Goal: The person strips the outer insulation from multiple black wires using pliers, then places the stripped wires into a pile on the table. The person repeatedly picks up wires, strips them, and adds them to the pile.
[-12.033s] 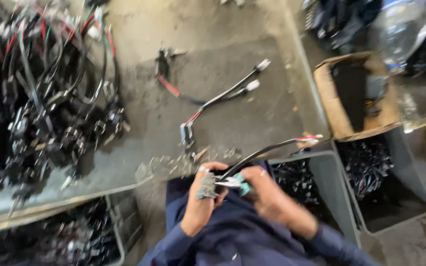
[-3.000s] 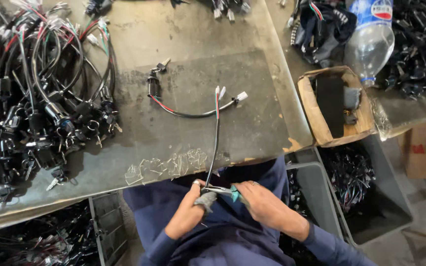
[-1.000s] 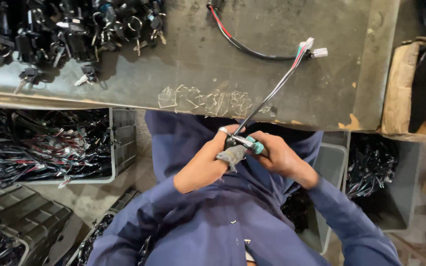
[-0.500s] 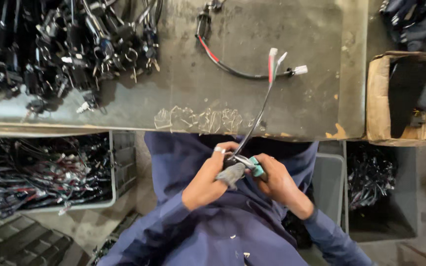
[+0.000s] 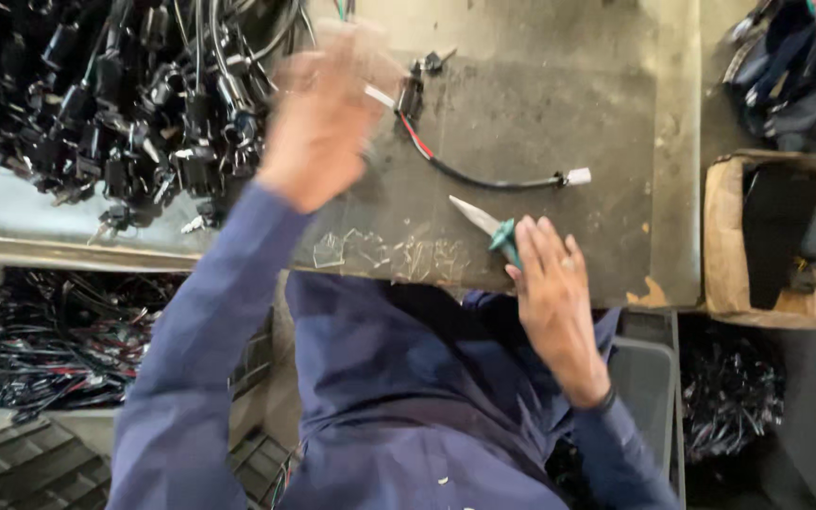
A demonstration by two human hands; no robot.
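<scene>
My left hand (image 5: 318,123) is raised over the worn metal table (image 5: 559,94) and is blurred by motion. It is close to a big pile of black wire harnesses (image 5: 115,104); whether it holds anything is unclear. My right hand (image 5: 550,302) rests at the table's near edge on green-handled pointed pliers (image 5: 485,227), whose tip points up and left. A single black and red cable with a white plug (image 5: 498,181) lies on the table just beyond the pliers. Both of my sleeves are dark blue.
An open cardboard box (image 5: 724,236) with dark parts stands at the right. Below the table, a crate of black and red wires (image 5: 68,340) sits on the left and a bin of black wires (image 5: 729,406) on the right. A dark bundle (image 5: 795,66) lies top right.
My hands have come apart. The left hand swung up and left toward the harness pile. The right hand moved to the table edge with the pliers. The cable lies on the table.
</scene>
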